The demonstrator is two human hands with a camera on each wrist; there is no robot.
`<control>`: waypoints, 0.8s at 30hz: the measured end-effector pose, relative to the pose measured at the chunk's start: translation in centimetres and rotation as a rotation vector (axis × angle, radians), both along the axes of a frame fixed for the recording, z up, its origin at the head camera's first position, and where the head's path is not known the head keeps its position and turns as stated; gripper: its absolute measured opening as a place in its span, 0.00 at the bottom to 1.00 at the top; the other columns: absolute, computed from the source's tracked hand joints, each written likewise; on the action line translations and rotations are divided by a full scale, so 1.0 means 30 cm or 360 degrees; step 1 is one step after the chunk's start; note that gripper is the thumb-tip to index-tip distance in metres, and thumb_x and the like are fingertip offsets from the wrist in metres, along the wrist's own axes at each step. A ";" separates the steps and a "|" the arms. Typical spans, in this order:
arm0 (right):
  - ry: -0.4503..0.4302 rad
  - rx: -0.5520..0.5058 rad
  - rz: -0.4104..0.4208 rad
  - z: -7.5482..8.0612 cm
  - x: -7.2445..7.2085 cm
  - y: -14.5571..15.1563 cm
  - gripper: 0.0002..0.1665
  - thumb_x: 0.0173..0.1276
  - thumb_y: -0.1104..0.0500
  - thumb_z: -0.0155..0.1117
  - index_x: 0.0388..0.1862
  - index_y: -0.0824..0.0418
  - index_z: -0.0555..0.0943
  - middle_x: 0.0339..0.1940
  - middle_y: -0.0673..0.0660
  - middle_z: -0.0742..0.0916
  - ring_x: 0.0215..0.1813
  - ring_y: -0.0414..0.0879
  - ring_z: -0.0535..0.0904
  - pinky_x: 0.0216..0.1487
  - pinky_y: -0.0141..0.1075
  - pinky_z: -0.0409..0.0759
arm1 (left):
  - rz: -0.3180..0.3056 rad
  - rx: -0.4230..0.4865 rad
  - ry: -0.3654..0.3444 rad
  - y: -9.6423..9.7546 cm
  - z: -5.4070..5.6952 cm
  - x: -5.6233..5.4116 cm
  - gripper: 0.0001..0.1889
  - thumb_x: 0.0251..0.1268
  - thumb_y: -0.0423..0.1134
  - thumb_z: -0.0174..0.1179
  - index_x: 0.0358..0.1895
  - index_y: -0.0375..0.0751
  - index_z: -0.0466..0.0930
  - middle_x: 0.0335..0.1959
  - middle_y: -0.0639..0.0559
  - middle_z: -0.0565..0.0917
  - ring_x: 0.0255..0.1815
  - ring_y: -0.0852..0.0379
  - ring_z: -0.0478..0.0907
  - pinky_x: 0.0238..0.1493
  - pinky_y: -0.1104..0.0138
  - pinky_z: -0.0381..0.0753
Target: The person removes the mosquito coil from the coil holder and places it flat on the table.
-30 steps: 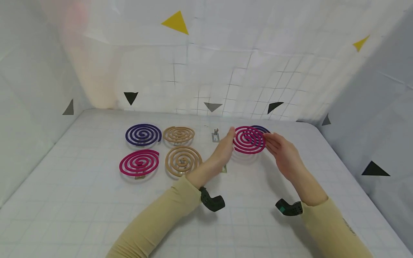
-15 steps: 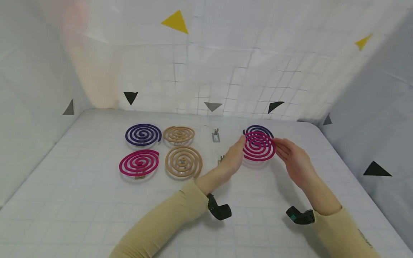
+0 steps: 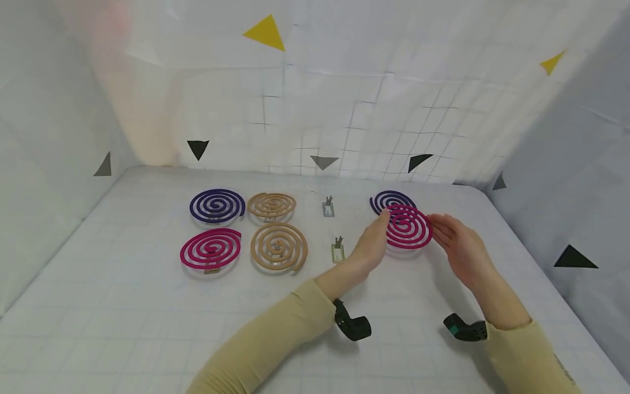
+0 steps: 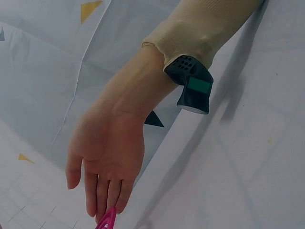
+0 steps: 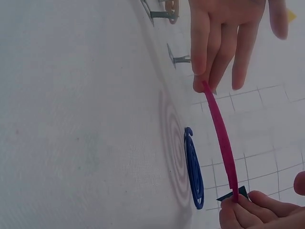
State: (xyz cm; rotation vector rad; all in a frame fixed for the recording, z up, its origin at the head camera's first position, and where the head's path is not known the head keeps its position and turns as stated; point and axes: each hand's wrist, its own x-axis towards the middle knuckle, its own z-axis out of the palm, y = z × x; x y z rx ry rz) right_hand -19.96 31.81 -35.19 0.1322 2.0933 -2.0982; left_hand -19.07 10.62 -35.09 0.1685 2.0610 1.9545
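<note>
Head view is showing a pink mosquito coil (image 3: pixel 404 222) hanging in the air between two hands, above the right part of the white table (image 3: pixel 147 339). Straight fingers of the left hand (image 3: pixel 364 249) are touching one edge, and straight fingers of the right hand (image 3: pixel 465 249) are touching the other, so the two hands are holding it up between them. That pink coil is hiding part of a navy coil (image 3: pixel 386 199) behind it, and what is sitting under the navy coil is hard to see. A silver stand (image 3: pixel 328 206) and a greenish stand (image 3: pixel 338 244) are pointing their tiny prongs up nearby. Farther left, a second navy coil (image 3: pixel 216 206), a back tan coil (image 3: pixel 271 204), a front tan coil (image 3: pixel 278 246) and a second pink coil (image 3: pixel 212 249) are lying close together, with bits of stands peeking out under some. From the left wrist, the right hand is showing its palm, and the bottom edge is cutting off most of the held coil. From the right wrist, that coil is looking like a thin stick, seen edge-on, and both hands are running partly out of sight.
</note>
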 end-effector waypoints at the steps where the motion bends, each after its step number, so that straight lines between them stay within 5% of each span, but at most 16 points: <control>1: -0.0013 -0.0002 0.0003 -0.002 -0.002 0.005 0.46 0.80 0.35 0.39 0.81 0.66 0.48 0.83 0.60 0.53 0.83 0.53 0.45 0.82 0.41 0.41 | 0.0003 -0.0001 0.0001 0.004 -0.001 0.001 0.38 0.79 0.64 0.26 0.79 0.43 0.56 0.80 0.54 0.59 0.81 0.55 0.51 0.81 0.60 0.49; 12: -0.0058 0.0194 0.0018 -0.028 -0.023 0.028 0.50 0.78 0.31 0.37 0.81 0.66 0.47 0.83 0.63 0.52 0.83 0.55 0.45 0.82 0.47 0.42 | 0.0026 -0.0089 0.0000 0.021 -0.020 0.012 0.37 0.79 0.63 0.25 0.78 0.44 0.60 0.78 0.54 0.63 0.80 0.56 0.55 0.80 0.61 0.53; 24: -0.0061 0.0408 -0.0021 -0.052 -0.003 0.042 0.43 0.82 0.38 0.34 0.79 0.71 0.53 0.79 0.68 0.59 0.81 0.58 0.52 0.82 0.48 0.49 | -0.0097 -0.0161 -0.0037 0.039 -0.044 0.030 0.35 0.79 0.63 0.28 0.78 0.47 0.60 0.78 0.54 0.64 0.79 0.54 0.58 0.80 0.59 0.54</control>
